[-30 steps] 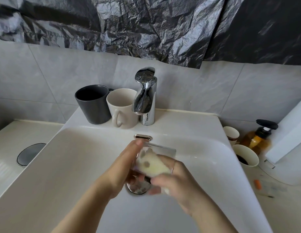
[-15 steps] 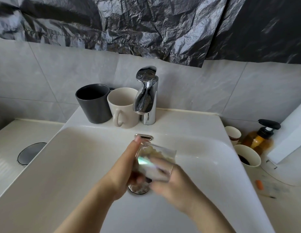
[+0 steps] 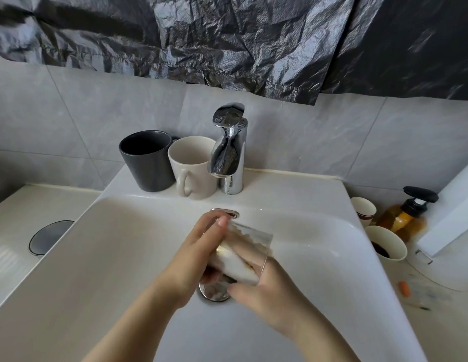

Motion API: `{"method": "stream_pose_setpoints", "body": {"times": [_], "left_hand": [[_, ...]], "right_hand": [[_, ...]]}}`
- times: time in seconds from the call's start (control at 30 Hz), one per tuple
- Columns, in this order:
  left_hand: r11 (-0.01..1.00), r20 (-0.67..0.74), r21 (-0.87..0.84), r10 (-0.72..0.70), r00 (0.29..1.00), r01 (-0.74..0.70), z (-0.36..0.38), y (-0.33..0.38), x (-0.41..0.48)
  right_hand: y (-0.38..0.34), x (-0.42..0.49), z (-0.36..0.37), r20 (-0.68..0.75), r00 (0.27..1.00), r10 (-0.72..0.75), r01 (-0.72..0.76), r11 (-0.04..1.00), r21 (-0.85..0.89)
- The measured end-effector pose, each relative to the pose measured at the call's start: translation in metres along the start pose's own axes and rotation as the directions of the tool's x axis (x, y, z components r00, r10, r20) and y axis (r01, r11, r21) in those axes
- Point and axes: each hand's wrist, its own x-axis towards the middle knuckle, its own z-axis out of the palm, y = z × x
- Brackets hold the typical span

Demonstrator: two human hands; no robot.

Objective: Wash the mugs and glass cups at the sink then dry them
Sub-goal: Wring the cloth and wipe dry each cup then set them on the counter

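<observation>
While it hangs over the drain (image 3: 214,293), glass cup (image 3: 256,239): tipped on its side, low in the sink (image 3: 123,257) basin, mouth toward the right hand, suds line inside.
Left hand (image 3: 196,259): fingers wrapped round the glass from the left, one fingertip up near the overflow slot (image 3: 225,212).
Right hand (image 3: 274,291): fingers pushed into the glass mouth, thumb outside under the rim, sponge and glass wall squeezed between; edges blurred.
Pale sponge (image 3: 235,265): inside the glass, against its lower wall.
Dark mug (image 3: 148,163): upright on the back ledge, left of the tap (image 3: 229,152).
Cream mug (image 3: 193,168): upright, between dark mug and tap, touching or nearly touching both, handle facing front.
Tap: no water visible.
Paper cups (image 3: 387,244): two on the counter right of the sink, nearer one with dark dregs.
Soap bottle (image 3: 405,218): amber, black pump, just behind the cups.
Wall: grey tiles, crumpled black sheet (image 3: 227,35) above.
</observation>
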Motion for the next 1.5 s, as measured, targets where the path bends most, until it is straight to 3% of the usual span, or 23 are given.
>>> {"method": "stream_pose_setpoints", "body": {"times": [0.07,0.17,0.23,0.3,0.4,0.47,0.6,0.73,0.83,0.93,1.03,1.17,1.3,1.4,1.5], "left_hand": [[0.989,-0.049,0.08,0.131,0.99,-0.127,0.001,-0.002,0.0],[0.893,0.029,0.271,0.365,0.931,-0.359,-0.002,-0.008,-0.001],[0.893,0.074,0.281,0.346,0.936,-0.352,-0.004,-0.008,-0.001],[0.965,0.086,0.185,0.172,0.981,-0.185,-0.004,-0.004,-0.003],[0.998,0.046,0.005,-0.065,0.997,0.065,-0.002,0.001,-0.002],[0.998,-0.013,-0.01,-0.055,0.998,0.055,0.0,-0.001,0.0],[0.996,-0.012,0.078,0.032,0.999,-0.031,-0.001,-0.002,0.002],[0.995,-0.037,0.1,-0.007,0.999,0.01,-0.002,-0.005,0.003],[0.998,-0.069,0.037,-0.05,0.996,0.052,0.004,-0.007,0.002],[0.997,-0.077,-0.028,-0.078,0.994,0.076,0.006,-0.008,0.002],[0.998,-0.044,-0.031,-0.048,0.998,0.047,0.003,-0.008,0.003],[0.983,0.0,0.118,0.142,0.99,-0.141,0.004,-0.013,0.0],[0.878,0.082,0.261,0.394,0.916,-0.401,-0.001,-0.016,0.0],[0.937,0.102,0.195,0.273,0.957,-0.288,-0.005,-0.01,-0.001],[1.0,0.081,-0.013,0.017,0.997,-0.016,-0.004,-0.003,-0.001]], "right_hand": [[0.001,-0.001,-0.002,0.047,0.998,0.034,-0.041,0.988,0.15],[-0.006,-0.005,-0.014,0.192,0.973,0.125,-0.212,0.811,0.546],[-0.007,-0.008,-0.018,0.214,0.97,0.116,-0.228,0.742,0.631],[-0.004,-0.006,-0.017,0.149,0.982,0.119,-0.183,0.806,0.563],[0.002,0.0,-0.008,0.019,0.997,0.081,-0.083,0.96,0.267],[0.003,0.0,-0.004,0.008,0.999,0.051,-0.052,0.984,0.171],[0.006,-0.001,-0.007,0.156,0.988,0.021,-0.065,0.958,0.279],[0.011,0.0,-0.009,0.226,0.973,0.043,-0.11,0.949,0.296],[0.009,0.002,-0.014,0.106,0.983,0.148,-0.174,0.94,0.293],[0.01,0.004,-0.013,-0.019,0.984,0.179,-0.175,0.975,0.138],[0.008,0.002,-0.008,-0.016,0.984,0.18,-0.177,0.978,0.112],[0.0,-0.005,-0.016,0.176,0.958,0.226,-0.271,0.913,0.304],[-0.005,-0.009,-0.023,0.168,0.96,0.226,-0.281,0.791,0.543],[-0.01,-0.007,-0.02,0.123,0.982,0.141,-0.184,0.847,0.499],[-0.003,-0.003,-0.012,-0.014,0.995,0.103,-0.099,0.977,0.191]]}}
